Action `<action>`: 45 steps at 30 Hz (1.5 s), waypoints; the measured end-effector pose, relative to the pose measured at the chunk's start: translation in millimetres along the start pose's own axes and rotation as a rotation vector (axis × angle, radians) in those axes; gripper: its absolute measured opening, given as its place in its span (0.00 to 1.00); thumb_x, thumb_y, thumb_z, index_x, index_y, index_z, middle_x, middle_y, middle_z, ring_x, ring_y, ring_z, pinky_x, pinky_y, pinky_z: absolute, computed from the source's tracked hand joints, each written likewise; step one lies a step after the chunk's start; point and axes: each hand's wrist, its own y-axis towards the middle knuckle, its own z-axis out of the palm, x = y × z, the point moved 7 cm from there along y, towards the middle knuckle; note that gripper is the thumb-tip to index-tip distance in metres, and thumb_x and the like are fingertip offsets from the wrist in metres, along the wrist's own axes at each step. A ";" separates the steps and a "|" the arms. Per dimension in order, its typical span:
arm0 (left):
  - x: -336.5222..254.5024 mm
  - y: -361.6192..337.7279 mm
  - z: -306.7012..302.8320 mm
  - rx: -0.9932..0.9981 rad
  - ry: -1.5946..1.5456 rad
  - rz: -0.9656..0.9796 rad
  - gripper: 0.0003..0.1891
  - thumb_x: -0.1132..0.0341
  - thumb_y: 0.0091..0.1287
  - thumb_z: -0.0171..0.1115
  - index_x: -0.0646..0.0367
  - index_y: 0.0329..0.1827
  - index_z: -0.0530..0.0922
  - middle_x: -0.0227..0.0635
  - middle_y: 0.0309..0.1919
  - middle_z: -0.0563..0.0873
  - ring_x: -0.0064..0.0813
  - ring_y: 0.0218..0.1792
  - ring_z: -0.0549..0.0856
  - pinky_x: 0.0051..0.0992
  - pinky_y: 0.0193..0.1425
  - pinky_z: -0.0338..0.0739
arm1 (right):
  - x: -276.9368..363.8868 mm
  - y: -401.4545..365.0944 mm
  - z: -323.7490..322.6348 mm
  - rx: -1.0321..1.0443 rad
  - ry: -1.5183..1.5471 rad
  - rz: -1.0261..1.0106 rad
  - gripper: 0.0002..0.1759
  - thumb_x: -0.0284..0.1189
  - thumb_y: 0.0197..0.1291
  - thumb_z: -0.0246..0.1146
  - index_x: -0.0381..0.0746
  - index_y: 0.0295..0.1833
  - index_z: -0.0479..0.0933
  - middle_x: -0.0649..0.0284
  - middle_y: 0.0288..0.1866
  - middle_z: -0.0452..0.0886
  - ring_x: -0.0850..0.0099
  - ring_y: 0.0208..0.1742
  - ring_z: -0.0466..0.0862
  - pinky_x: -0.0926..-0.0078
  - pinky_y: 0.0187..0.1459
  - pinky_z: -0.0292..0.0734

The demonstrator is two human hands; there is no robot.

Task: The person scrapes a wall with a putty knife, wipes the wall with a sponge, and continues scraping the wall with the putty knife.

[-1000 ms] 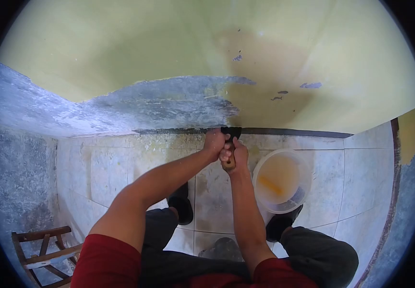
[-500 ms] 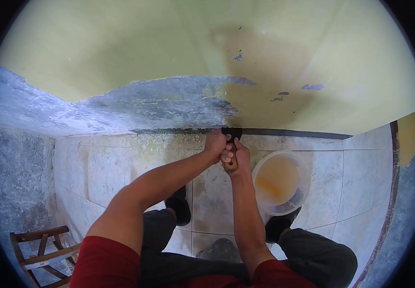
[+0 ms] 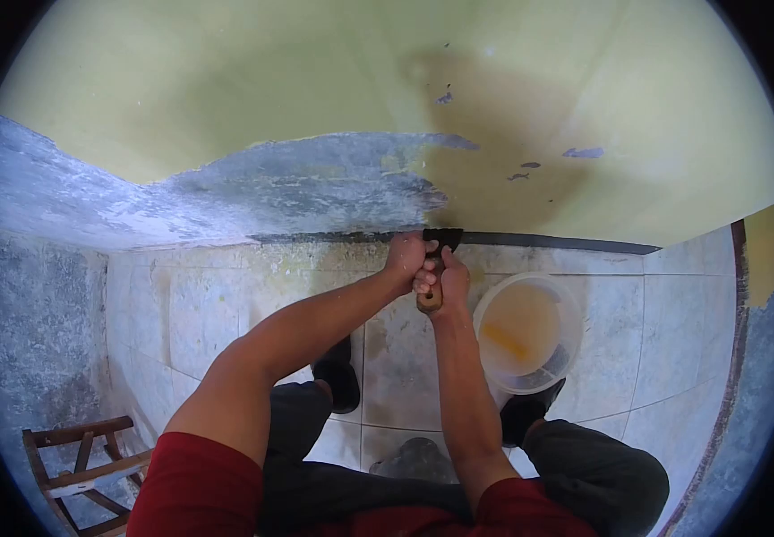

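Both my hands are closed on one scraper (image 3: 431, 299) with a wooden handle and a broad dark blade. My left hand (image 3: 406, 257) wraps it from the left, near the blade. My right hand (image 3: 451, 279) grips the handle from the right, its thumb lying up toward the blade. The blade meets the foot of the yellow-green wall (image 3: 315, 80), at the dark strip (image 3: 566, 240) along the floor line. Left of the blade, the lower wall is a bare grey patch (image 3: 297, 183) with a ragged paint edge. My hands partly hide the blade.
A clear plastic bucket (image 3: 576, 333) with cloudy liquid and a yellow object inside stands right of my forearm. A wooden stool or frame (image 3: 82, 436) is at lower left. Paint flakes litter the floor tiles (image 3: 194, 322). My feet are on either side.
My hands and the scraper sit slightly further right along the wall's foot, still gripping. The view has shifted slightly. The bucket stays beside my right arm.
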 end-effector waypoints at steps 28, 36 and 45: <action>-50.6 -66.2 1.5 -0.110 -0.245 0.090 0.07 0.66 0.63 0.54 0.61 0.34 0.73 0.31 0.15 0.70 0.24 0.09 0.68 0.22 0.07 0.55 | -1.9 -33.2 76.4 0.154 0.110 0.154 0.17 0.42 0.72 0.39 0.45 0.40 0.69 0.70 0.21 0.67 0.78 0.16 0.65 0.79 0.17 0.60; -61.1 -85.4 12.6 -0.156 -0.210 0.132 0.06 0.66 0.61 0.56 0.55 0.37 0.69 0.32 0.14 0.70 0.25 0.07 0.66 0.24 0.07 0.54 | 5.5 -56.1 85.7 0.151 0.044 0.150 0.16 0.42 0.71 0.39 0.45 0.41 0.69 0.68 0.22 0.68 0.77 0.16 0.65 0.78 0.17 0.61; -55.0 -89.4 21.7 -0.025 -0.280 0.137 0.05 0.67 0.65 0.54 0.57 0.34 0.68 0.32 0.14 0.69 0.27 0.08 0.69 0.27 0.07 0.57 | 16.6 -58.5 85.0 0.059 -0.119 0.101 0.18 0.42 0.71 0.39 0.42 0.38 0.68 0.67 0.21 0.68 0.77 0.16 0.66 0.77 0.17 0.62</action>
